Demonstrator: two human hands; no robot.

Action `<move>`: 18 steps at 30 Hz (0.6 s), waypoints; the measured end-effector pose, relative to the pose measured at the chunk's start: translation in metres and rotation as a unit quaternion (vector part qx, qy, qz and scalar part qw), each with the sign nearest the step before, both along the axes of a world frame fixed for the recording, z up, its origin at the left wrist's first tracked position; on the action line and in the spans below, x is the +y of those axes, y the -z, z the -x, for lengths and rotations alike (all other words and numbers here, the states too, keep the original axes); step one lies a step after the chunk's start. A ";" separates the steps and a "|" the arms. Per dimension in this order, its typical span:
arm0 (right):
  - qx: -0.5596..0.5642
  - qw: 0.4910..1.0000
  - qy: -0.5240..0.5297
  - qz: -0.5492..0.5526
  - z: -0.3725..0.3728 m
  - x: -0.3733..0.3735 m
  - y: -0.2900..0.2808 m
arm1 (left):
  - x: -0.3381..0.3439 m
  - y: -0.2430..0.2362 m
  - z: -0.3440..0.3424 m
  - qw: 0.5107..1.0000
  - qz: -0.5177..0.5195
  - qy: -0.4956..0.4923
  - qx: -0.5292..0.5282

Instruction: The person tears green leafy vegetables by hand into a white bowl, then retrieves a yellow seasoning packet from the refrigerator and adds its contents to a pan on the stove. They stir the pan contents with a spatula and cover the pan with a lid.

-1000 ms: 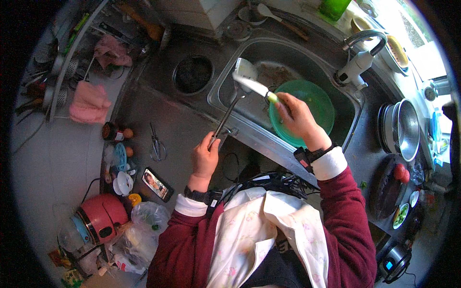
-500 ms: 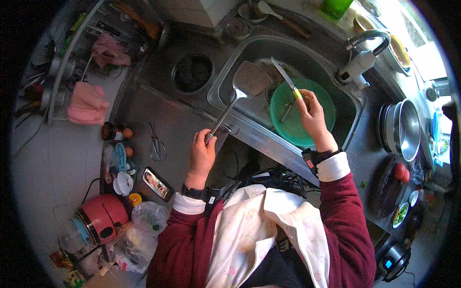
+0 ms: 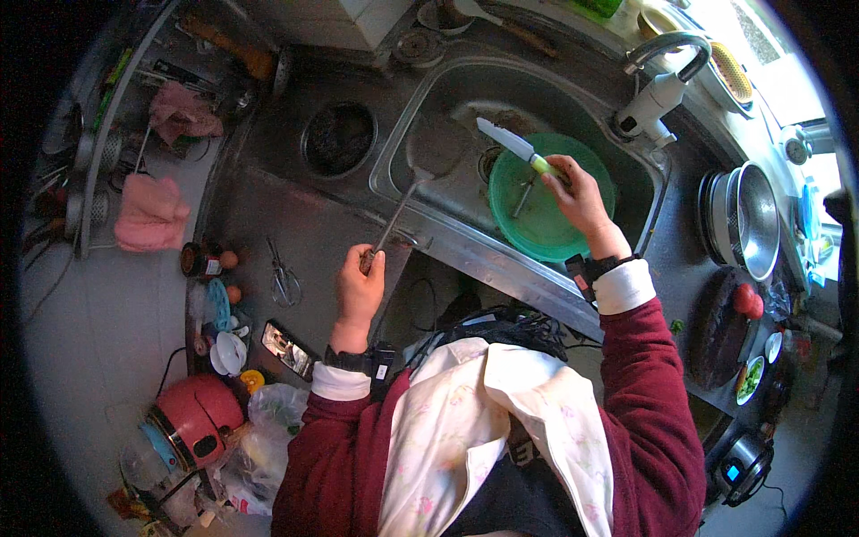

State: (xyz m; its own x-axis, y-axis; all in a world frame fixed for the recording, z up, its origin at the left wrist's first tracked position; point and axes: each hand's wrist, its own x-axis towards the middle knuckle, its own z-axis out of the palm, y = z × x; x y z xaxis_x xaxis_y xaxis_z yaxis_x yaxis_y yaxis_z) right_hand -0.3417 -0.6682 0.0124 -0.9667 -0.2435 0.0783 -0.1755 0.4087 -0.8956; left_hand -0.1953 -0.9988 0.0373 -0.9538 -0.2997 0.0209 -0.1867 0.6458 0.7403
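My left hand [image 3: 361,285] is closed around the handle end of a metal wok spatula [image 3: 396,212], whose blade reaches out over the steel sink [image 3: 382,170]. The outline of that blade is hard to make out against the steel. In my right hand [image 3: 580,199] is a knife [image 3: 507,140] with a yellow-green handle, its blade pointing away and to the left. Below the knife, a green plastic basin [image 3: 553,234] stands in the sink with a thin, light-coloured strip in it.
A faucet [image 3: 651,106] rises at the sink's far right, with stacked metal bowls [image 3: 756,224] beside the sink. On the left counter lie a whisk [image 3: 284,277], a phone [image 3: 288,349] and eggs [image 3: 230,259]; a red appliance [image 3: 197,412] stands nearer.
The spatula's blade has turned and shows less of its broad face. The knife has swung leftward, showing more of its flat side. The whole view has shifted slightly.
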 end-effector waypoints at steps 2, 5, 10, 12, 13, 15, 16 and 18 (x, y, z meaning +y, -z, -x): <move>-0.072 0.996 0.028 0.049 -0.001 -0.011 0.011 | 0.006 -0.002 0.004 0.998 -0.021 -0.010 -0.057; -0.198 0.971 0.027 0.132 -0.015 -0.038 0.019 | 0.026 0.007 0.013 0.983 -0.166 -0.018 -0.082; -0.452 0.803 -0.042 0.386 -0.048 -0.076 0.001 | 0.080 0.035 0.032 0.976 -0.213 0.034 0.039; -0.455 0.783 -0.058 0.421 -0.051 -0.088 -0.003 | 0.093 0.037 0.041 0.951 -0.305 0.036 0.039; -0.448 0.793 -0.067 0.407 -0.050 -0.092 -0.003 | 0.097 0.035 0.041 0.940 -0.336 0.019 0.050; -0.440 0.791 -0.111 0.409 -0.048 -0.092 -0.002 | 0.099 0.030 0.044 0.939 -0.344 0.008 0.015; -0.450 0.791 -0.068 0.409 -0.047 -0.089 -0.001 | 0.103 0.028 0.045 0.939 -0.343 0.010 0.024; -0.466 0.791 -0.071 0.389 -0.044 -0.084 0.003 | 0.105 0.027 0.043 0.940 -0.341 -0.018 -0.014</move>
State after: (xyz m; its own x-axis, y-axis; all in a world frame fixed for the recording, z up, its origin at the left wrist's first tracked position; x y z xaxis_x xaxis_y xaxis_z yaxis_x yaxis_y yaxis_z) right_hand -0.2978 -0.7525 0.0092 -0.6598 -0.5830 -0.4741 0.7155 -0.2944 -0.6336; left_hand -0.2379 -0.8942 0.0104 -0.9401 -0.2658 -0.2133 -0.2256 0.0163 0.9741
